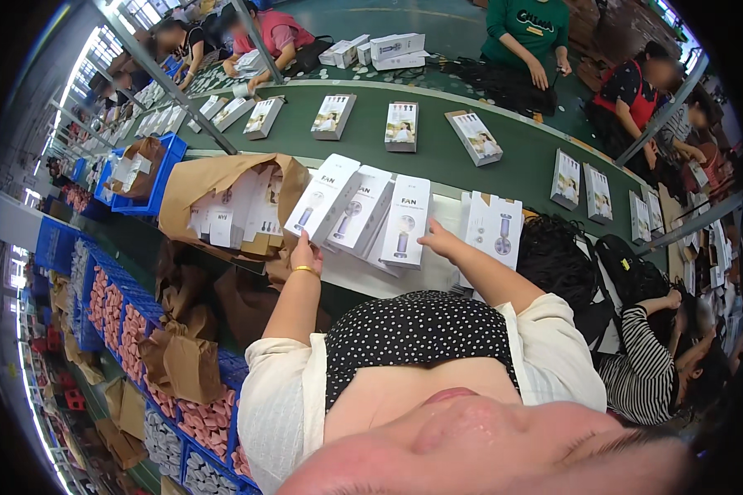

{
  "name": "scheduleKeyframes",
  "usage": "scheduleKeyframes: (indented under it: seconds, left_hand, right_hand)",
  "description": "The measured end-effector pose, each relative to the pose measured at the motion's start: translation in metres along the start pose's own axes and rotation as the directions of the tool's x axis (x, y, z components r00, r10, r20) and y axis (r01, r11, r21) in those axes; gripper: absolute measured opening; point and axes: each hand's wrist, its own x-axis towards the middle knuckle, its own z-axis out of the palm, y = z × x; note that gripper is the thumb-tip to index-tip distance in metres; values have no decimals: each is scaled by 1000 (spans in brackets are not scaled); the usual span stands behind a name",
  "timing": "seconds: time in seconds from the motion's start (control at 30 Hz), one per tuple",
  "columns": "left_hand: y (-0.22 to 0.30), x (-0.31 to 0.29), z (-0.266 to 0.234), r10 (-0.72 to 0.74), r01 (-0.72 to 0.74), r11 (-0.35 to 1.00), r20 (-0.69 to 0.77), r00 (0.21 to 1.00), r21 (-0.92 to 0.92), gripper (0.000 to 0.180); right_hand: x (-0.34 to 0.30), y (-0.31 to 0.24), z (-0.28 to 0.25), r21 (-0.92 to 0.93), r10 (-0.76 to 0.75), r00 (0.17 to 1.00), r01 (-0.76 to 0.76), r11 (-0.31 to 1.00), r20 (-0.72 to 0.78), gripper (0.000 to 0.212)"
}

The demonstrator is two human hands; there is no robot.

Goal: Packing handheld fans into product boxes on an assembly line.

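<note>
Several white fan boxes, each printed with a handheld fan, stand in a tilted row in front of me. My left hand [306,254] grips the lower end of the leftmost box [324,198], its thumb on the near edge. Pressed against the right side of the rightmost box [405,221] is my right hand [444,242], its further fingers partly hidden. Between those two leans a middle box [362,210], and parts of other boxes show beneath. More white boxes [492,229] sit to the right of my right hand.
A brown paper-lined carton [182,194] holding boxes and leaflets stands left, beside a blue crate [172,161]. Beyond, spaced boxes lie on a green conveyor belt [363,136]. Blue bins [132,326] of pink and grey parts line the lower left. Co-workers sit across the belt and at right.
</note>
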Motion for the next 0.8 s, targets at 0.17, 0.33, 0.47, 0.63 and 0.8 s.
scheduleKeyframes:
  seconds: [0.17,0.33,0.47,0.63,0.8]
  left_hand:
    - [-11,-14,10,141,-149,978,63,988,146,22]
    - [-25,-5,-6,573,-503,774,-89,815,386,31]
    - [-22,-48,14,750,-718,602,61,659,348,23]
    - [-33,-74,24,810,-853,428,292,509,298,19]
    - [-64,-110,62,758,-964,213,595,266,161,23]
  right_hand:
    - [23,24,6,21,4,1000,-4,1000,2,80]
    - [14,9,4,77,-30,998,26,997,48,76]
    - [-2,17,-40,17,-174,963,181,983,-208,69]
    - [-37,24,-114,-583,-264,676,-298,756,-688,72]
    - [-54,45,-153,-310,252,675,-595,742,-693,94]
